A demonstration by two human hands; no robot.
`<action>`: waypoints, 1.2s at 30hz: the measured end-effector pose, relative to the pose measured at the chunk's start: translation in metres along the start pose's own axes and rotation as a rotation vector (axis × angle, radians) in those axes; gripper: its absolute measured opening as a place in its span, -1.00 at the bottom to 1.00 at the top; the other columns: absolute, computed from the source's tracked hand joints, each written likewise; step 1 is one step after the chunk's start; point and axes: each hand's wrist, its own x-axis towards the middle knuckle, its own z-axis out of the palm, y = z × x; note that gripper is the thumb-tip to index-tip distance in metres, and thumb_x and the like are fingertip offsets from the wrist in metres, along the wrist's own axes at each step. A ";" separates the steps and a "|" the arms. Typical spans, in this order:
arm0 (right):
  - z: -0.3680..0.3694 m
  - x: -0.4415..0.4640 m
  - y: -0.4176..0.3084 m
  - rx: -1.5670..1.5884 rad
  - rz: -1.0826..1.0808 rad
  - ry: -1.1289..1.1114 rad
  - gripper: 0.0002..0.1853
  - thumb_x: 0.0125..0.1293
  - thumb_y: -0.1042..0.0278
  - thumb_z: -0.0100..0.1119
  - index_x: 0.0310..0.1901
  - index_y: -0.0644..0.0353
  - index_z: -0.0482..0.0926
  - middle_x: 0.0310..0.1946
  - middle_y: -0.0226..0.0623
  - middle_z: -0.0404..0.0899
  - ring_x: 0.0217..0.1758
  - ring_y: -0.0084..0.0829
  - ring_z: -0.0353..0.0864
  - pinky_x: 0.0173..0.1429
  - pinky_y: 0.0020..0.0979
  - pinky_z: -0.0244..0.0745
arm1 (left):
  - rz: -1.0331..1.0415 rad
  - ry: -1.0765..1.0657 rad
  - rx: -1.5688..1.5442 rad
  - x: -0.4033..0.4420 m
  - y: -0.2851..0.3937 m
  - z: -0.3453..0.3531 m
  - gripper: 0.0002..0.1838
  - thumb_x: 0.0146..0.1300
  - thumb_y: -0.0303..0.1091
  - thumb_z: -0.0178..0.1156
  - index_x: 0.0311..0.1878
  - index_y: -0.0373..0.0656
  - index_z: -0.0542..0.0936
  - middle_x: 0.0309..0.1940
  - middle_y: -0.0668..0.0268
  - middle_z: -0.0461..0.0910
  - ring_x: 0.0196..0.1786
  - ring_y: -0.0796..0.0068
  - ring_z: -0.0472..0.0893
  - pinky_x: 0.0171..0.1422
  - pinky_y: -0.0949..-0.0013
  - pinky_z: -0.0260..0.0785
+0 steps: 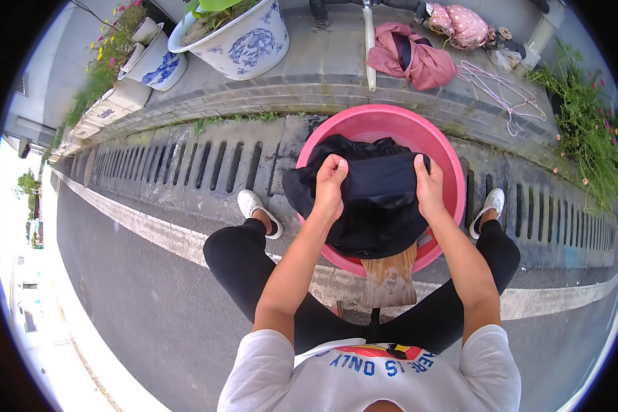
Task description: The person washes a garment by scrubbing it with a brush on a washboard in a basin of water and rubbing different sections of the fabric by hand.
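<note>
You pinch black cloth (379,182) between closed fingers, left hand (331,184) at 9 o'clock, right hand (429,185) at 3; the pink basin (449,154) holds its bulk, wooden board (390,280) at 6.

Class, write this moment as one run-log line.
left hand: gripping black cloth | right hand: gripping same cloth | black cloth: spread between hands, over pink tub | wooden board: juts over tub's near rim

Slotted drain covers (247,154) carry a pink basin (405,125); from there, a paved ledge (329,58) bears a planter (254,42) toward eleven o'clock, pink cloth (424,65) at twelve and wire hangers (502,90) at two.
</note>
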 end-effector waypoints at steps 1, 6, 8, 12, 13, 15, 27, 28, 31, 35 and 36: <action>0.001 -0.002 -0.001 0.002 -0.019 -0.011 -0.70 0.43 0.15 0.04 -0.13 0.25 0.56 -0.21 -0.43 0.57 -0.16 -0.62 0.49 0.01 -0.53 0.39 | 0.017 0.005 0.005 -0.001 0.001 0.000 -0.84 0.37 -0.39 0.08 -0.38 -0.04 0.39 -0.50 0.64 0.25 -0.40 0.80 0.19 -0.27 0.63 0.06; 0.000 -0.013 -0.009 0.015 0.019 -0.048 -0.72 0.42 0.15 0.06 -0.22 0.24 0.51 -0.28 -0.53 0.45 -0.17 -0.66 0.35 0.01 -0.56 0.28 | 0.136 0.043 0.028 -0.006 0.011 0.005 -0.84 0.36 -0.37 0.10 -0.38 -0.04 0.39 -0.50 0.64 0.24 -0.39 0.81 0.19 -0.26 0.64 0.05; 0.004 -0.016 -0.014 0.036 0.032 -0.063 -0.72 0.42 0.15 0.06 -0.31 0.20 0.48 -0.35 -0.58 0.39 -0.25 -0.70 0.30 -0.07 -0.59 0.27 | 0.162 0.065 0.021 -0.008 0.011 0.006 -0.84 0.37 -0.36 0.09 -0.36 -0.05 0.39 -0.50 0.64 0.24 -0.40 0.81 0.19 -0.28 0.64 0.06; 0.014 -0.020 -0.027 0.090 0.035 -0.073 -0.72 0.42 0.15 0.06 -0.35 0.18 0.45 -0.39 -0.59 0.35 -0.30 -0.71 0.25 -0.13 -0.59 0.26 | 0.184 0.082 0.023 -0.007 0.009 0.005 -0.86 0.39 -0.34 0.07 -0.34 -0.06 0.41 -0.50 0.64 0.27 -0.42 0.80 0.21 -0.28 0.63 0.10; 0.015 -0.020 -0.028 0.097 0.032 -0.075 -0.73 0.43 0.15 0.05 -0.34 0.18 0.46 -0.39 -0.59 0.35 -0.31 -0.71 0.26 -0.13 -0.58 0.26 | 0.196 0.090 0.036 -0.006 0.009 0.006 -0.84 0.40 -0.33 0.07 -0.35 -0.06 0.40 -0.51 0.64 0.26 -0.43 0.81 0.21 -0.30 0.63 0.10; 0.010 -0.017 -0.028 -0.136 -0.050 -0.028 -0.73 0.43 0.17 0.04 -0.30 0.21 0.48 -0.38 -0.53 0.39 -0.27 -0.65 0.32 -0.07 -0.55 0.29 | 0.133 0.091 0.110 -0.001 0.002 0.002 -0.82 0.41 -0.33 0.05 -0.36 -0.07 0.39 -0.52 0.62 0.26 -0.43 0.81 0.21 -0.32 0.63 0.10; 0.053 -0.041 0.004 -0.708 -0.572 -0.443 -0.61 0.24 0.21 0.18 -0.60 0.26 0.33 -0.70 -0.08 0.33 -0.64 -0.06 0.38 -0.52 -0.18 0.20 | -0.296 0.230 -0.406 -0.022 -0.128 0.023 -0.73 0.39 -0.22 -0.03 -0.42 0.00 0.54 -0.47 0.47 0.50 -0.35 0.65 0.45 -0.19 0.41 0.31; 0.048 -0.030 0.011 -0.734 -0.292 -0.269 -0.61 0.30 0.24 0.12 -0.59 0.30 0.33 -0.71 -0.05 0.31 -0.65 -0.05 0.37 -0.52 -0.18 0.18 | -0.334 0.386 0.048 -0.030 -0.090 0.051 -0.71 0.40 -0.24 -0.11 -0.35 -0.06 0.57 -0.42 0.42 0.52 -0.26 0.54 0.49 -0.08 0.41 0.31; 0.063 -0.051 0.001 -0.639 -0.450 -0.345 -0.61 0.34 0.32 0.02 -0.61 0.34 0.28 -0.71 0.02 0.28 -0.66 -0.02 0.34 -0.51 -0.18 0.16 | -0.300 0.328 0.211 -0.010 -0.123 0.037 -0.66 0.42 -0.27 -0.17 -0.29 -0.19 0.58 -0.40 0.30 0.56 -0.26 0.39 0.53 -0.06 0.34 0.34; 0.055 -0.052 -0.003 -0.589 -0.574 -0.448 -0.63 0.35 0.37 -0.03 -0.60 0.39 0.30 -0.71 0.04 0.27 -0.65 0.02 0.32 -0.53 -0.14 0.14 | -0.217 0.226 0.360 -0.009 -0.130 0.024 -0.64 0.43 -0.28 -0.18 -0.30 -0.24 0.59 -0.38 0.22 0.59 -0.28 0.36 0.55 -0.08 0.30 0.36; 0.042 -0.031 0.013 -0.634 -0.329 -0.348 -0.64 0.35 0.37 -0.03 -0.59 0.40 0.32 -0.71 0.04 0.28 -0.64 0.04 0.33 -0.53 -0.13 0.12 | -0.322 0.291 0.344 -0.027 -0.081 0.053 -0.65 0.43 -0.33 -0.21 -0.28 -0.23 0.59 -0.33 0.22 0.58 -0.25 0.39 0.53 -0.04 0.32 0.35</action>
